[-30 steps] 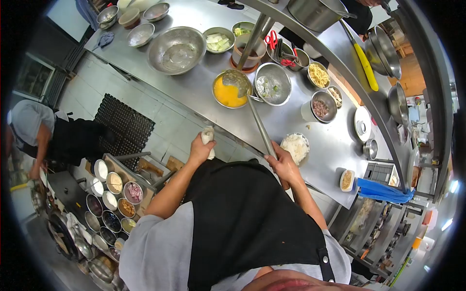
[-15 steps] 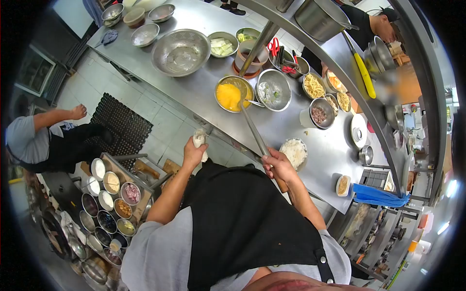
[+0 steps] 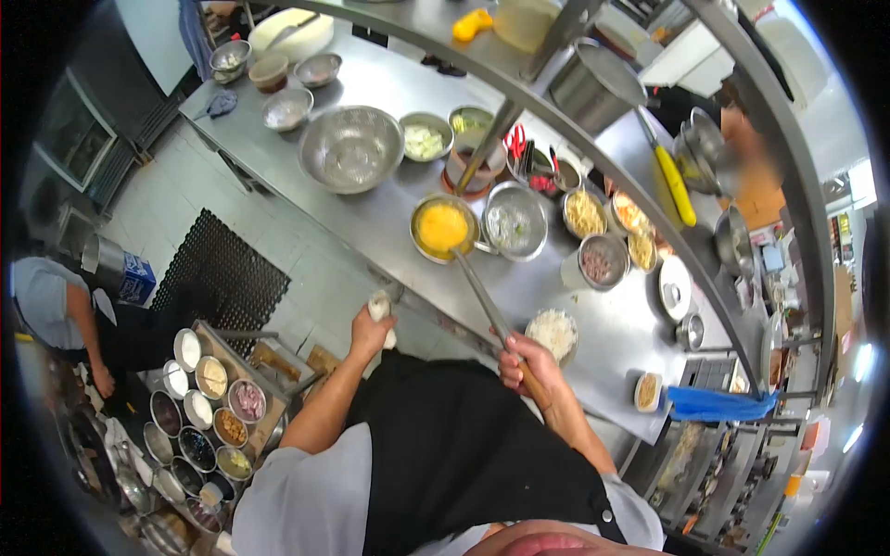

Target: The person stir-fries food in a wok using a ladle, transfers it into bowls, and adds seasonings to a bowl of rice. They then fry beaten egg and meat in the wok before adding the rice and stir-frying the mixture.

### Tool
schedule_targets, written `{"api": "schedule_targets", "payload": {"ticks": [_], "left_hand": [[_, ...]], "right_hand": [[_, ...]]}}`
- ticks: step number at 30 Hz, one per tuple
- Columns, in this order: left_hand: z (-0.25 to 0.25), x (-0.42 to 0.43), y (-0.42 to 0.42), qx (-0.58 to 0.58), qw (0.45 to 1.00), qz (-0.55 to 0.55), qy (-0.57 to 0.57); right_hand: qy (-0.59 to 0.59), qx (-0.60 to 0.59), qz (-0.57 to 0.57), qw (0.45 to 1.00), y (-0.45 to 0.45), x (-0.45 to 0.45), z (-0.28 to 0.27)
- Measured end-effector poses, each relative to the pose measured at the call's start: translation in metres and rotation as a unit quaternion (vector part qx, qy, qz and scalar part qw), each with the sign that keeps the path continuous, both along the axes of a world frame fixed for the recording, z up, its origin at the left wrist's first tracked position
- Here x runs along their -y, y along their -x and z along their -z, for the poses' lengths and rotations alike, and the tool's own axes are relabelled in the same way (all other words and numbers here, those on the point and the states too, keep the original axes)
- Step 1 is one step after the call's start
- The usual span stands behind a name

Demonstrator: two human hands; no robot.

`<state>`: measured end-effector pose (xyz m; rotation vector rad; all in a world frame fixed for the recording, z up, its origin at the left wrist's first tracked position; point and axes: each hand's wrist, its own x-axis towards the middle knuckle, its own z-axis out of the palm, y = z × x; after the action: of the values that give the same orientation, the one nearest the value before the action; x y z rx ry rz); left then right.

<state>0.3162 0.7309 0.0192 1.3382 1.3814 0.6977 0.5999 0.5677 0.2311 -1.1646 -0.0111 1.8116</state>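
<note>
My right hand (image 3: 533,369) is closed round the wooden end of a long-handled ladle (image 3: 480,295). The ladle's head lies in a metal bowl (image 3: 418,243) of yellow liquid, which looks like beaten egg (image 3: 442,227). Beside it on the right stands a metal bowl (image 3: 514,222) with a spoon and bits of green. My left hand (image 3: 369,332) grips a bunched white cloth (image 3: 380,309) in front of the table edge. A bowl of white rice (image 3: 553,334) stands beyond my right hand.
A steel table (image 3: 389,255) carries a large perforated bowl (image 3: 351,150), bowls of noodles (image 3: 584,213) and meat (image 3: 598,264), and a small tub (image 3: 648,392). An overhead shelf rail (image 3: 593,144) crosses above. At left are a co-worker (image 3: 56,301) and several ingredient pots (image 3: 211,377).
The view has shifted, so the table items appear lower. The ladle's head has moved within the egg bowl. The co-worker's raised arm at left has come down.
</note>
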Motion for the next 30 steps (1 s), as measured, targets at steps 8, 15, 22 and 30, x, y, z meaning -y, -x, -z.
{"api": "schedule_targets", "payload": {"ticks": [8, 15, 22, 30], "left_hand": [[0.04, 0.003, -0.01, -0.056, 0.997, -0.025, 0.047], [0.054, 0.019, 0.0, 0.052, 0.995, -0.02, 0.083], [0.115, 0.074, 0.041, -0.012, 0.991, -0.072, 0.111], [0.156, 0.083, 0.06, -0.052, 0.975, -0.087, 0.196]], "right_hand": [[-0.003, 0.006, 0.026, 1.0, 0.008, -0.009, -0.022], [0.014, 0.026, 0.015, 0.999, 0.022, -0.016, -0.034], [0.025, 0.07, 0.003, 0.997, 0.025, -0.018, -0.034], [-0.006, 0.037, 0.003, 0.999, 0.012, -0.014, -0.036]]}}
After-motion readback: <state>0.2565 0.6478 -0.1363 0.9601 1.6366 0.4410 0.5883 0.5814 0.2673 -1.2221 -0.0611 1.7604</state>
